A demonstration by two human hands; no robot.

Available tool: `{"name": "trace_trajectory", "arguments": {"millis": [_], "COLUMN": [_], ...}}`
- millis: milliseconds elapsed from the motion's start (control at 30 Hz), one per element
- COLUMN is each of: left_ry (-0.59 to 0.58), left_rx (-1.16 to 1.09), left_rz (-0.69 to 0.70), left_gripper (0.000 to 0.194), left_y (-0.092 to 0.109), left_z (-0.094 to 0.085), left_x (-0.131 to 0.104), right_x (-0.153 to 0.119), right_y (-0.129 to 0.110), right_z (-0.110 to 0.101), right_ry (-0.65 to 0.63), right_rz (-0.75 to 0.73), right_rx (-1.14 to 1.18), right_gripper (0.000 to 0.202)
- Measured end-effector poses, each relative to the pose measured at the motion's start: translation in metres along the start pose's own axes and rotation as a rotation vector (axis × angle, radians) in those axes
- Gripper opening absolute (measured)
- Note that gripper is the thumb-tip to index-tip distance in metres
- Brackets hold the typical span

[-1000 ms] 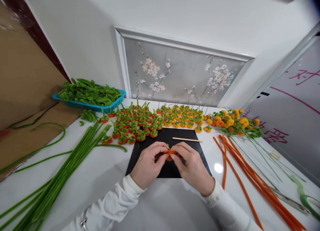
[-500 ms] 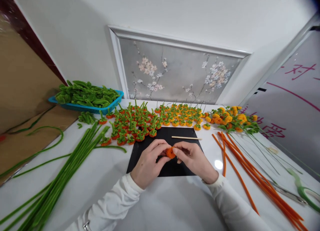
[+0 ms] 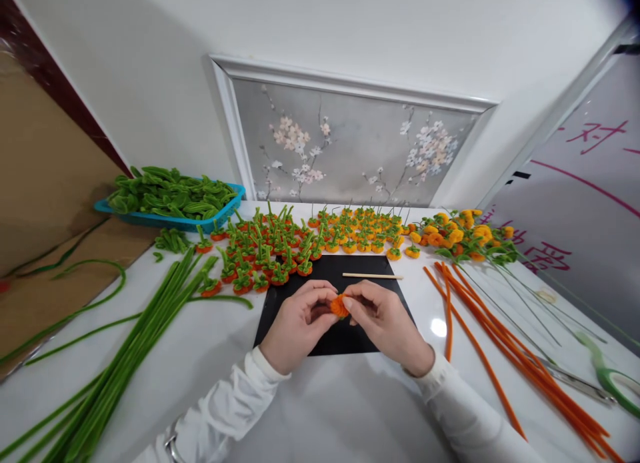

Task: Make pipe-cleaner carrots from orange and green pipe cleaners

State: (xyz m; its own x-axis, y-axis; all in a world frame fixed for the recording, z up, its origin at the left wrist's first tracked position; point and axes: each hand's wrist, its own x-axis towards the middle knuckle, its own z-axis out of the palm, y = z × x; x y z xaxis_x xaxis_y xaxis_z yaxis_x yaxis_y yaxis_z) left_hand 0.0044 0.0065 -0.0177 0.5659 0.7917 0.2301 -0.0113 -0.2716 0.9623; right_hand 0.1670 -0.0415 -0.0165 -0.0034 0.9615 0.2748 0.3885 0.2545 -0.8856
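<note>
The orange chenille fruit (image 3: 339,307) is between the two hands, a little above the black mat (image 3: 345,343); L hand (image 3: 296,326) pinches its left side w/ thumb and forefinger, R hand (image 3: 387,323) does the same on its right side; the other fingers are curled, partly hidden. A bit of green seems to show under it, so I judge this pc. is shaped but maybe not fully adjusted; cannot tell for sure. On the mat, just beyond the hands, lies a wooden stick (image 3: 373,275). Behind, many finished-looking pcs. stand in rows: orange fruits w/ thick green stems (image 3: 243,283) on the left, yellow fruits w/ thin wire stems (image 3: 377,246) on the right, then a bunch of yellow-orange flowers (image 3: 455,236). Raw material is left too: green chenille stems (image 3: 135,343) at left, orange chenille stems (image 3: 565,401) at right, near a green tape roll (image 3: 607,386), so probably more pcs. are possible. The only container is the blue tray (image 3: 215,219) at the back left, heaped above its rim w/ green chenille leaves (image 3: 170,193); short green pcs. (image 3: 173,241) lie just outside it, on the white table (image 3: 320,416).
</note>
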Motion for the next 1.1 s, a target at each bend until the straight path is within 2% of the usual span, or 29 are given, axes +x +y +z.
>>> {"name": "trace_trajectory", "arguments": {"millis": [167,267,367,467,567,633,833,967,1100], "left_ry": [-0.034,0.011,0.060,0.059,0.041,0.040,0.108,0.108,0.099], "left_rx": [-0.042,0.042,0.065,0.007,-0.053,-0.085,-0.186,-0.210,-0.151], "left_rz": [-0.016,0.005,0.005,-0.002,-0.024,-0.041,-0.043,0.007,0.045], "left_gripper": [0.024,0.022,0.017,0.019,0.020,0.020,0.017,0.019,0.021], "left_y": [-0.001,0.000,0.000,-0.001,-0.001,0.001,0.008,0.012,0.012], "left_z": [0.003,0.004,0.002,-0.001,-0.002,-0.001,0.007,0.008,0.004], "left_x": [0.000,-0.001,-0.001,0.001,0.002,0.001,-0.005,-0.007,-0.006], "right_x": [0.003,0.003,0.002,0.001,0.001,0.001,-0.001,-0.001,0.000], "right_y": [0.004,0.006,0.005,0.002,0.002,0.002,0.004,0.003,0.003], "right_z": [-0.001,0.000,-0.001,-0.002,-0.002,0.000,0.016,0.018,0.008], "right_ry": [-0.049,-0.061,-0.061,-0.050,0.023,0.058,0.089,0.127,0.045], "right_rz": [0.102,0.137,0.063,-0.046,-0.097,-0.082,0.056,0.068,0.022], "right_rx": [0.134,0.231,0.251,0.088,-0.028,0.041,0.469,0.510,0.471], "right_gripper": [0.025,0.025,0.024,0.021,0.018,0.017,0.019,0.020,0.021]}}
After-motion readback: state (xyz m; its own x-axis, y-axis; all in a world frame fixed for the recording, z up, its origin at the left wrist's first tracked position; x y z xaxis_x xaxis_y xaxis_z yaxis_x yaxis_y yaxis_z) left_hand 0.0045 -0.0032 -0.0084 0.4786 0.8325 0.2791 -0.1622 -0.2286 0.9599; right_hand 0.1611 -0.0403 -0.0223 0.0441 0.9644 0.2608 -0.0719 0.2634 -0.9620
